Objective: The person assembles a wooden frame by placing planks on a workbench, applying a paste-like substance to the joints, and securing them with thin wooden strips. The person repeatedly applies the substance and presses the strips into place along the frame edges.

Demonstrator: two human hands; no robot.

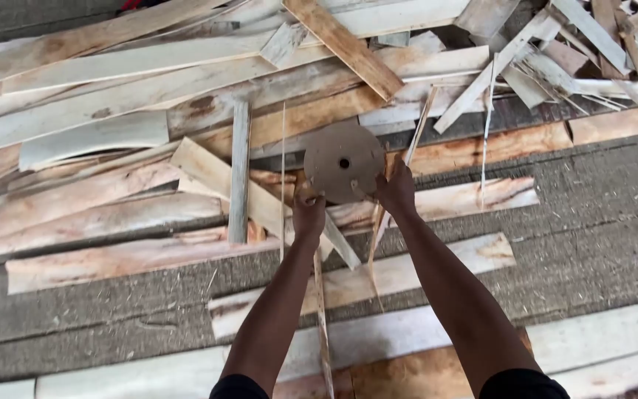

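Note:
A round brown disc with a hole in its middle is held up in front of me above a heap of wood. My left hand grips its lower left edge. My right hand grips its lower right edge. Both arms reach straight out from the bottom of the view. Thin wood strips hang down between and beside my hands; whether my fingers also hold them is unclear.
Thin veneer sheets and planks lie piled across the upper half and left. Long pale boards lie on grey concrete floor at the right and below my arms.

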